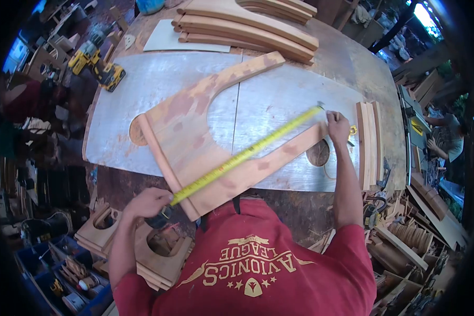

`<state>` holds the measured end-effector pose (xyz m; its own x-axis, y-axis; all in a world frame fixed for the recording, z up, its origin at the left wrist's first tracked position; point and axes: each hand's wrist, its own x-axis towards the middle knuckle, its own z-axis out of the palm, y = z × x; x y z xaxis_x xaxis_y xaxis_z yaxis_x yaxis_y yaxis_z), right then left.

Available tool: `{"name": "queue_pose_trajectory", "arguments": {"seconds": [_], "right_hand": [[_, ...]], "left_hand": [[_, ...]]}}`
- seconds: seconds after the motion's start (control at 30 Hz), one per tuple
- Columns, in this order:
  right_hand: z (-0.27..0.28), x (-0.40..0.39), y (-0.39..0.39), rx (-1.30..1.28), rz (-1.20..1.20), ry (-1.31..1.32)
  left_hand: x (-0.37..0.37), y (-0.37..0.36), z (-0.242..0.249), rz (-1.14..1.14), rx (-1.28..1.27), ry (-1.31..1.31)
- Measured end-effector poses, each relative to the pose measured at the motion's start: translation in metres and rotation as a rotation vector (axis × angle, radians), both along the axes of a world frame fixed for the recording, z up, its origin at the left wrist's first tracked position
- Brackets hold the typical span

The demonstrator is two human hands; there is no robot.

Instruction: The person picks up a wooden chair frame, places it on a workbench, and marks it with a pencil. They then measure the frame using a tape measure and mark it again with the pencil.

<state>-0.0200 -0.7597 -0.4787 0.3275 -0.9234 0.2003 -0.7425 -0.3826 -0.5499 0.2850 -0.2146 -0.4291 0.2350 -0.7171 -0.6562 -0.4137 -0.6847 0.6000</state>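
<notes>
A yellow tape measure (242, 156) is drawn out slantwise above a C-shaped wooden panel (184, 116) with two curved arms. My left hand (148, 203) is closed round the case end of the tape, by the panel's near left corner; a dark body shows partly beneath the fingers. At the blade's far end, my right hand (338, 128) is closed, fingertips beside the metal hook and above the tip of the panel's right arm. Its exact grip on the blade is hard to make out. Reddish-brown patches mark the panel.
Curved wooden pieces (247, 26) are stacked at the back of the table (116, 113). A yellow cordless drill (97, 66) lies back left, wooden strips (367, 145) on the right. Cut panels (160, 258) and a blue toolbox (34, 274) sit below left. A person (450, 137) is far right.
</notes>
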Motion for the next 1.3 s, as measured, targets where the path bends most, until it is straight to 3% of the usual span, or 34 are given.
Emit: {"name": "queue_pose_trajectory", "arguments": {"seconds": [0.07,0.17,0.27,0.33,0.43,0.47,0.57,1.0,1.2,1.3], "right_hand": [[0.013,0.027,0.013,-0.15,0.023,0.055],[0.023,0.053,0.049,-0.027,0.127,0.039],[0.009,0.06,0.094,0.032,0.254,-0.004],[0.02,0.062,0.13,0.128,0.272,0.13],[0.006,0.049,0.158,0.146,0.279,0.109],[-0.001,0.043,0.161,0.125,0.275,0.078],[-0.018,0.033,0.16,0.121,0.26,-0.012],[-0.009,0.048,0.174,0.016,0.223,0.108],[-0.007,0.05,0.176,-0.009,0.226,0.131],[-0.007,0.049,0.176,-0.02,0.22,0.139]], "left_hand": [[0.028,-0.015,0.016,0.038,0.046,-0.055],[0.073,-0.034,0.01,0.078,0.149,-0.068],[0.118,-0.047,-0.019,-0.048,-0.121,-0.138],[0.144,-0.055,-0.026,-0.081,-0.165,-0.128],[0.185,-0.061,-0.037,-0.211,-0.219,-0.083],[0.194,-0.062,-0.036,-0.162,-0.154,-0.055],[0.208,-0.072,-0.028,0.016,0.019,0.138],[0.23,-0.079,-0.005,0.027,0.202,-0.091],[0.252,-0.077,-0.034,-0.04,0.145,-0.142],[0.246,-0.079,-0.022,0.065,0.202,-0.116]]}}
